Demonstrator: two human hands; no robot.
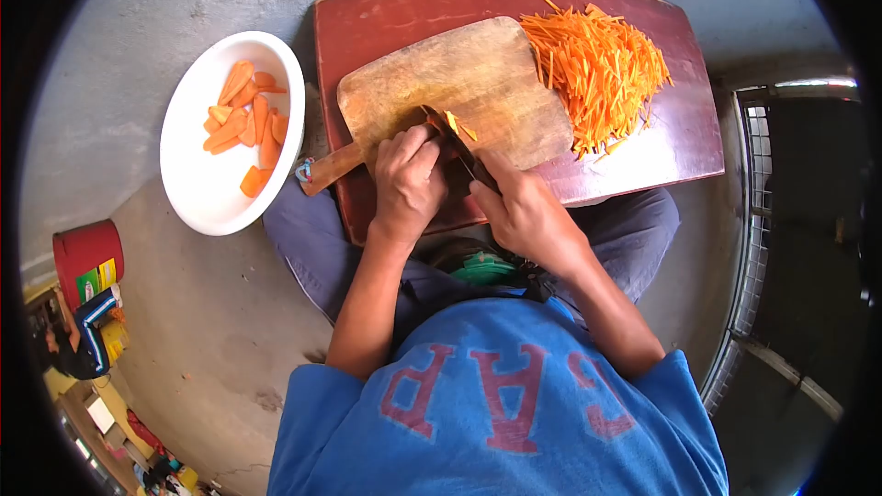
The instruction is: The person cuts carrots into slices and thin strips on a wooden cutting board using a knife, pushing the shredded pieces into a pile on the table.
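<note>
My right hand (528, 216) grips a knife (466, 152), its dark blade slanting up and left over the wooden cutting board (441, 69). Right beside the blade lie a few thin carrot strips (461, 126). My left hand (404, 184) is closed at the board's near edge, its curled fingers close to the blade; whatever they press on is hidden beneath them. A large heap of shredded carrot (602, 73) rests on the red table, against the right end of the board.
A white basin (184, 174) with several peeled carrot pieces (246, 119) stands left of the red table (367, 18). The board's handle (331, 168) juts past the table's left edge. Another person (90, 331) and a red bucket (87, 257) are at the far left.
</note>
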